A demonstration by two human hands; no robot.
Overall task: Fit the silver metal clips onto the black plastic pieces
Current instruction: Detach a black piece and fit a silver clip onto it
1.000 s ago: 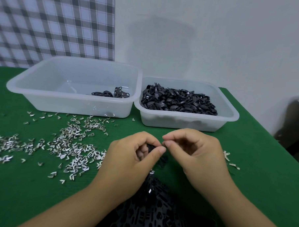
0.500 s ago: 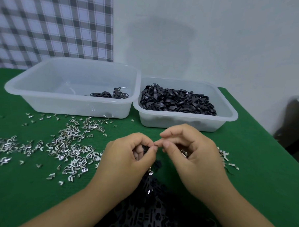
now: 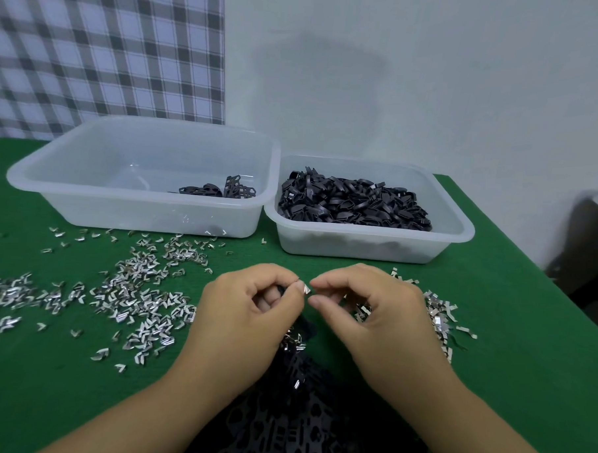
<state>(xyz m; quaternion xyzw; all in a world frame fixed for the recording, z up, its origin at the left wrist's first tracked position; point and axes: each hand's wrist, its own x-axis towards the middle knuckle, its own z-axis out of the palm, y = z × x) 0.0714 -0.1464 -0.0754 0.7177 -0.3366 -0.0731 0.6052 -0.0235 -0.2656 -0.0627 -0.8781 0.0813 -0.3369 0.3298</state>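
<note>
green table [image 3: 511, 345]; two tubs [image 3: 86, 196], scattered silver clips [image 3: 133, 298], black pieces [image 3: 299, 425]

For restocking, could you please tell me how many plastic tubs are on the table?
2. The larger tub sits back left, nearly empty; the smaller tub stands beside it on the right, heaped with black pieces.

There are two translucent white plastic tubs: a larger tub [image 3: 137, 216] and, just right of it, a smaller tub [image 3: 358, 246]. The black plastic pieces [image 3: 353, 204] and the small bent silver metal clips [image 3: 133, 298] are each too many to count.
</note>
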